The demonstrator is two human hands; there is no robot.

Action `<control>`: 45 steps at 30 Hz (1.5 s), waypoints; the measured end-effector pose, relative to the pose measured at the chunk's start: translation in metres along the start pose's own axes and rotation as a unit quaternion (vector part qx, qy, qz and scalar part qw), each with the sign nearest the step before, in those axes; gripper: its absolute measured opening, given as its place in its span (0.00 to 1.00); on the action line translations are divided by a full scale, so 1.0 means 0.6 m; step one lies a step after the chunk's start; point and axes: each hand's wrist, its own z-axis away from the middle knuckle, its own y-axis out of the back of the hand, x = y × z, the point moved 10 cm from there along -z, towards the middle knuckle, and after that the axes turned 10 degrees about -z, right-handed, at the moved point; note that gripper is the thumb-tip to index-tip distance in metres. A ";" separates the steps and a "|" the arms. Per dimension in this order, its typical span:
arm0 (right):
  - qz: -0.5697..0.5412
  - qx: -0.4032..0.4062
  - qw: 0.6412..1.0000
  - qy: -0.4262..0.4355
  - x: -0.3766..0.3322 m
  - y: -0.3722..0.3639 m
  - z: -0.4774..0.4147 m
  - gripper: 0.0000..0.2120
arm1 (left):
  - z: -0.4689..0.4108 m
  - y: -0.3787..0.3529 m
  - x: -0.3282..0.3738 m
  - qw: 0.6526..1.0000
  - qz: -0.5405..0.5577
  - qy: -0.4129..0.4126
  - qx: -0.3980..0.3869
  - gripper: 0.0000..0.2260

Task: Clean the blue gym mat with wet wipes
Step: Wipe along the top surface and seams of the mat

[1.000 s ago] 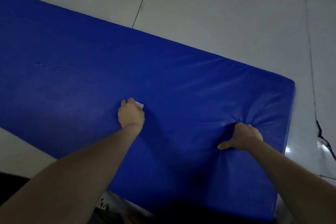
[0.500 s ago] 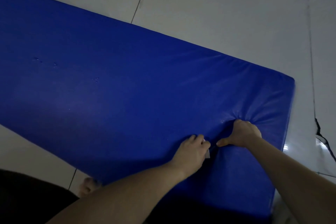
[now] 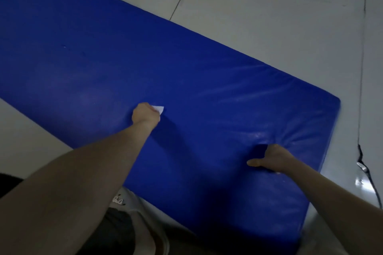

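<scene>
A thick blue gym mat lies slantwise across the pale tiled floor. My left hand is stretched out over the mat's middle and holds a white wet wipe against its surface; only a corner of the wipe shows past the fingers. My right hand presses down into the mat near its right end, thumb pointing left, and the cover dents and wrinkles around it. The fingers of the right hand are hidden behind the back of the hand.
Pale floor tiles with dark seams surround the mat. A dark cable runs along the floor to the right of the mat. A white printed item and dark clothing lie at the mat's near edge.
My left hand swept the wipe from the mat's middle back beside the right hand, then out to the middle again. The right hand stayed pressed in place. The view shifted slightly.
</scene>
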 end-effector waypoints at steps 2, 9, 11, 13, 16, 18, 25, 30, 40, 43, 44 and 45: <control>0.014 -0.050 0.999 -0.005 -0.003 -0.049 0.015 0.34 | 0.022 -0.012 0.017 0.999 0.013 -0.031 -0.006 0.04; 0.135 -0.002 0.991 -0.007 -0.018 -0.069 0.029 0.59 | 0.254 -0.167 0.145 0.953 -0.008 -0.277 -0.127 0.05; 0.139 -0.001 0.990 -0.009 -0.020 -0.067 0.026 0.57 | 0.335 -0.222 0.165 0.920 -0.077 -0.357 -0.146 0.08; 0.134 0.000 0.991 -0.008 -0.024 -0.069 0.025 0.55 | 0.397 -0.269 0.166 0.879 -0.158 -0.417 -0.170 0.10; 0.125 0.004 0.992 -0.006 -0.023 -0.068 0.023 0.54 | 0.410 -0.275 0.165 0.849 -0.208 -0.455 -0.168 0.08; 0.119 0.006 0.993 -0.006 -0.022 -0.066 0.023 0.54 | 0.372 -0.241 0.160 0.855 -0.216 -0.452 -0.132 0.07; 0.120 -0.004 0.993 -0.004 -0.026 -0.060 0.029 0.52 | 0.155 -0.072 0.071 0.935 -0.207 -0.289 0.018 0.10; 0.134 -0.013 0.991 -0.005 -0.031 -0.063 0.031 0.49 | 0.052 -0.007 -0.023 0.973 -0.195 -0.121 0.037 0.06; 0.133 -0.004 0.991 -0.029 -0.039 -0.057 0.076 0.42 | 0.362 -0.206 0.071 0.907 -0.209 -0.311 -0.190 0.08; 0.123 -0.044 0.991 -0.008 -0.036 -0.101 0.102 0.39 | 0.455 -0.269 0.081 0.873 -0.255 -0.372 -0.187 0.12; 0.134 -0.071 0.988 -0.008 -0.039 -0.126 0.110 0.41 | 0.461 -0.272 0.084 0.870 -0.258 -0.384 -0.172 0.12; 0.153 -0.080 0.985 -0.015 -0.040 -0.149 0.116 0.43 | 0.460 -0.271 0.084 0.866 -0.259 -0.397 -0.161 0.11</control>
